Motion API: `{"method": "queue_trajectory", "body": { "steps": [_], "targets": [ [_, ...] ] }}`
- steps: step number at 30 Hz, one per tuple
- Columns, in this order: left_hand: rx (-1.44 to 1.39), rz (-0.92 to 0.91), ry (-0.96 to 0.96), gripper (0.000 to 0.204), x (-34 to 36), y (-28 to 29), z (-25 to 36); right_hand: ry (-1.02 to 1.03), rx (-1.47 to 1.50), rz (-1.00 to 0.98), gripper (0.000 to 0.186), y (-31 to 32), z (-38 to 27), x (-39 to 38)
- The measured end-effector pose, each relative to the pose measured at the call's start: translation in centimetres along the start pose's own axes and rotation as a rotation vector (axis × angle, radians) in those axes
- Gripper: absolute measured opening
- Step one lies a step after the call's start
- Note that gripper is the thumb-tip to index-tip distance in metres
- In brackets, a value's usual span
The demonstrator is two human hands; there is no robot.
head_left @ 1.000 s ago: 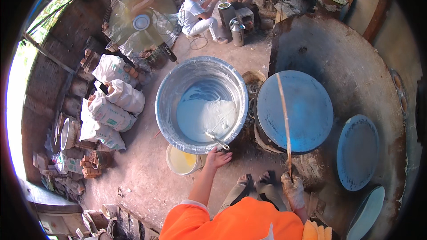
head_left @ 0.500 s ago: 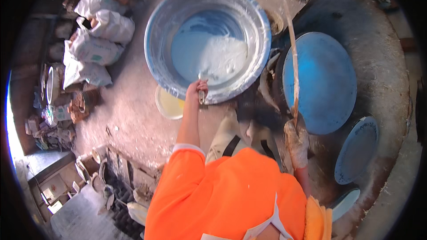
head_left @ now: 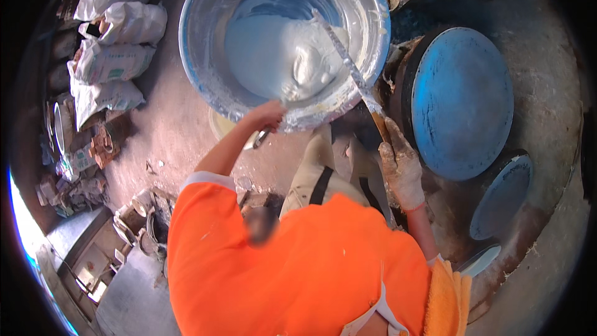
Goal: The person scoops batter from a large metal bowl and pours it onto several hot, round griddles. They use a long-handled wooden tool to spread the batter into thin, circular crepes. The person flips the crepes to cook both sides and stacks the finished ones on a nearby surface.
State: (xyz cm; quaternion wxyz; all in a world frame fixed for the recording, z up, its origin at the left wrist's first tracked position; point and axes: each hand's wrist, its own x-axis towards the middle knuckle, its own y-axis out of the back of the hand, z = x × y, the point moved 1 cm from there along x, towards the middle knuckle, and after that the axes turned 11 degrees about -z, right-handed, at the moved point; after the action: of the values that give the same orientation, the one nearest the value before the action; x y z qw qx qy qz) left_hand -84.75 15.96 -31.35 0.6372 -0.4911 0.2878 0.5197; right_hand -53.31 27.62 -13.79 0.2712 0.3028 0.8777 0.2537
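A large metal basin (head_left: 189, 56) holds a thick white batter-like mix (head_left: 261, 50). At its near rim my left hand (head_left: 268, 116) is closed round a short-handled tool (head_left: 261, 138). The handle's end sticks out below the fist; the tool's head cannot be made out in the mix. My right hand (head_left: 401, 168), in a pale stained glove, grips the lower end of a long wooden stick (head_left: 354, 78). White coating covers the stick's upper part, which slants across the right rim, its tip over the mix.
To the right, a big round plate with a blue sheen (head_left: 463, 102) lies on a dark curved surface. A smaller round plate (head_left: 502, 198) is nearer me. Several filled white sacks (head_left: 118, 62) lie at left. A pale yellow round container (head_left: 221, 126) is partly under the basin.
The stick has swung left from upright beside the basin to slant over the mix. My left hand has tilted the tool's handle leftward. The view has shifted, bringing the basin higher.
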Motion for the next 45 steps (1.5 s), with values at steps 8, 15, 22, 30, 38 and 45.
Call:
{"method": "queue_trajectory", "body": {
  "steps": [8, 15, 22, 30, 38, 45],
  "targets": [
    [-0.732, -0.456, -0.185, 0.013, 2.1, -3.9, 1.6, -0.467, -0.556, -0.374, 0.063, -3.4, -1.2, 5.6],
    [-0.881, -0.670, -0.367, 0.010, -6.5, -8.9, 1.9, -0.374, -0.637, -0.426, 0.074, -0.5, -4.3, 0.1],
    [-0.708, -0.498, -0.710, 0.018, -23.7, -12.0, 8.3, 0.019, -0.688, 0.053, 0.064, 4.5, -11.8, -3.6],
    [-0.424, -0.483, -0.836, 0.025, -40.2, -13.8, 18.3, 0.654, -0.414, 0.554, 0.044, 12.0, -17.9, -2.1],
    [-0.208, -0.087, -0.892, 0.017, -26.6, -8.8, 12.8, 0.321, 0.723, 0.071, 0.034, 9.8, -15.5, -3.4],
    [-0.962, -0.479, -0.486, 0.023, -20.3, -2.0, 7.0, 0.093, 0.868, 0.020, 0.030, 2.6, -5.0, -4.5]
  ]
}}
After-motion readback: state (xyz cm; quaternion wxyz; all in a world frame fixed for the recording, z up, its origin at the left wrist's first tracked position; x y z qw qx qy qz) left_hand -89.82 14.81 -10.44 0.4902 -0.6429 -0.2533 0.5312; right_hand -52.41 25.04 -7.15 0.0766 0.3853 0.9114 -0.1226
